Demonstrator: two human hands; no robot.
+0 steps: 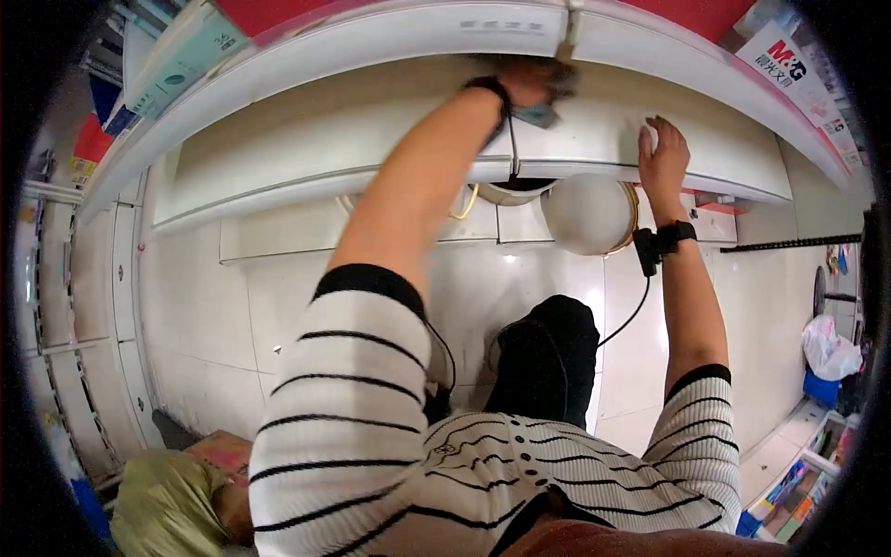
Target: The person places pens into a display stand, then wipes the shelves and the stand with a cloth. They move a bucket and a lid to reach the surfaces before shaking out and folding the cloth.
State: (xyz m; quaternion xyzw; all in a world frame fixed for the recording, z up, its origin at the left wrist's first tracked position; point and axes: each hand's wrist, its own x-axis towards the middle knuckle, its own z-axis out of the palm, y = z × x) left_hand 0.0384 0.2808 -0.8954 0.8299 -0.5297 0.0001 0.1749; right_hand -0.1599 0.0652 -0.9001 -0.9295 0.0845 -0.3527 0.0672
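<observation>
My left hand (pixel 531 85) reaches over the white shelf (pixel 343 125), blurred by motion near its back. Under it shows a crumpled grey-blue cloth (pixel 536 115), pressed against the shelf near the seam between two boards. The fingers are partly hidden in shadow and smear. Farther right, my right hand (pixel 665 158) rests on the shelf's front edge, thumb and fingers apart, holding nothing. A dark band with a small black device (pixel 655 243) and a cable sits on the right wrist.
Below the shelf, a round whitish object (pixel 590 215) and a metal pot (pixel 512 193) stand near the tiled floor (pixel 473 274). An upper shelf (pixel 436 35) overhangs the back, with boxes (pixel 186 65) at left. A white plastic bag (pixel 829 346) hangs at right.
</observation>
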